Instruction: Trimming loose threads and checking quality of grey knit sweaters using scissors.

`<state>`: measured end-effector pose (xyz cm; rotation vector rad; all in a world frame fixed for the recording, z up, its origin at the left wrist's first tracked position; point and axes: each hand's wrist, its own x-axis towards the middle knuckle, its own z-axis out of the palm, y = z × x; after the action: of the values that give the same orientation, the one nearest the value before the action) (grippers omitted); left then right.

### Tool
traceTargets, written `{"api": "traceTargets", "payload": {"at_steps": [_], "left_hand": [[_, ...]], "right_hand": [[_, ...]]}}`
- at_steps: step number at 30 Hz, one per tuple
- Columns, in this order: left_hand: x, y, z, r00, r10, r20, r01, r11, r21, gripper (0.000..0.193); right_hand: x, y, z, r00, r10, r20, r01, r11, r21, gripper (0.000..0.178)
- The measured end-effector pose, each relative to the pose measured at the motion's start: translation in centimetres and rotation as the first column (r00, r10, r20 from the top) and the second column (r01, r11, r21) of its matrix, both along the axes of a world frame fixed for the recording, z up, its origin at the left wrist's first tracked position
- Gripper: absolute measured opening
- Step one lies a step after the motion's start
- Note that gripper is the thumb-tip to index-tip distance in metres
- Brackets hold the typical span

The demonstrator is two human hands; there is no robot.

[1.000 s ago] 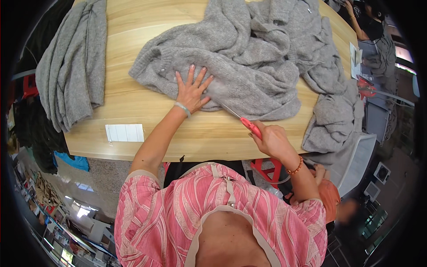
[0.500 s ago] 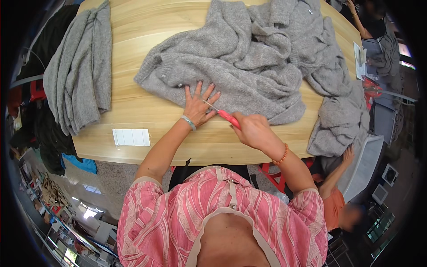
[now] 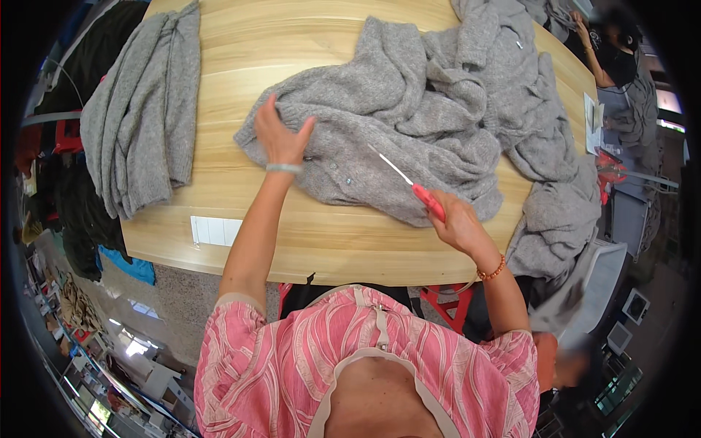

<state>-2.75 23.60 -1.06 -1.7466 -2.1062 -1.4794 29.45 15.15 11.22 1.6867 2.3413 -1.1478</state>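
A grey knitted garment [image 3: 409, 171] lies bunched across the table in front of me. Over its ribbed left end is my left hand [image 3: 280, 137], fingers raised and thumb spread, holding nothing; I cannot tell if it touches the knit. Small shiny buttons [image 3: 348, 180] show on the fabric just right of that wrist. My right hand [image 3: 461, 225] is closed around the red handle of a tool with a thin metal shaft [image 3: 394, 165]. The shaft points up and left above the garment; its tip is too fine to make out.
Folded grey knitwear [image 3: 142, 120] hangs over the table's left edge. More grey knits [image 3: 558, 212] are heaped along the right side. A white paper strip [image 3: 216, 231] is stuck near the front edge. Beyond the right edge stand a pale bin [image 3: 595, 281] and another person [image 3: 613, 62].
My left hand has lifted off the fabric and moved up and left to the ribbed end. My right hand drew the tool back rightward. The buttoned part now lies nearer me.
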Motion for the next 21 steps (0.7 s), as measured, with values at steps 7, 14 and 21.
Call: {"api": "traceTargets", "payload": {"at_steps": [7,14,21], "left_hand": [[-3.6,-4.4,1.4,0.795,-0.526,0.302,0.601,0.613,-0.514,0.035],[-8.1,-12.9,4.6,0.833,-0.288,0.472,0.438,-0.177,-0.882,0.032],[-9.0,-2.8,-3.3,0.975,0.108,0.194,-0.003,0.88,-0.476,0.04]], "right_hand": [[0.4,4.2,0.9,0.991,-0.131,-0.035,0.135,0.975,0.178,0.023],[-1.5,16.6,-2.7,0.953,-0.302,-0.037,0.299,0.903,0.308,0.033],[-10.3,24.9,-10.0,0.908,-0.356,0.221,0.256,0.889,0.379,0.044]]}}
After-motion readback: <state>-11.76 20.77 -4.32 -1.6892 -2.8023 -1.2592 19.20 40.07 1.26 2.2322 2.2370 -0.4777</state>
